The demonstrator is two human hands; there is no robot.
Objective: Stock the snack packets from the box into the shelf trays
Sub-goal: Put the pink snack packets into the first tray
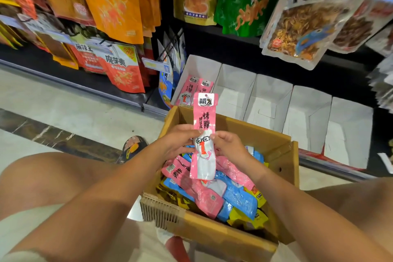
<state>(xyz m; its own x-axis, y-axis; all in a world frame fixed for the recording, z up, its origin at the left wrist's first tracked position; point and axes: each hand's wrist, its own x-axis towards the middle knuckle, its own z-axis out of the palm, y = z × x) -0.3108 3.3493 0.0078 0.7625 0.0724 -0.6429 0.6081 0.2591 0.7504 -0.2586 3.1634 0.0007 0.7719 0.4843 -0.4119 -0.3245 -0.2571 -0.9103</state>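
Observation:
A long pink snack packet (204, 117) stands upright above the open cardboard box (280, 161). My left hand (177, 141) pinches its left edge and my right hand (228, 144) pinches its right edge, both at mid-height. Inside the box lie several pink, blue and yellow packets (212, 193) in a loose heap. Behind the box a row of white cardboard shelf trays (270, 102) sits on the bottom shelf. The leftmost tray (204, 66) holds two pink packets (192, 89) standing upright; the other trays look bare inside.
Large snack bags (112, 2) hang on hooks above and to the left of the trays. A dark shelf upright (165, 27) divides the two bays. My knees frame the box, and a sandalled foot (133, 147) rests on the tiled floor at its left.

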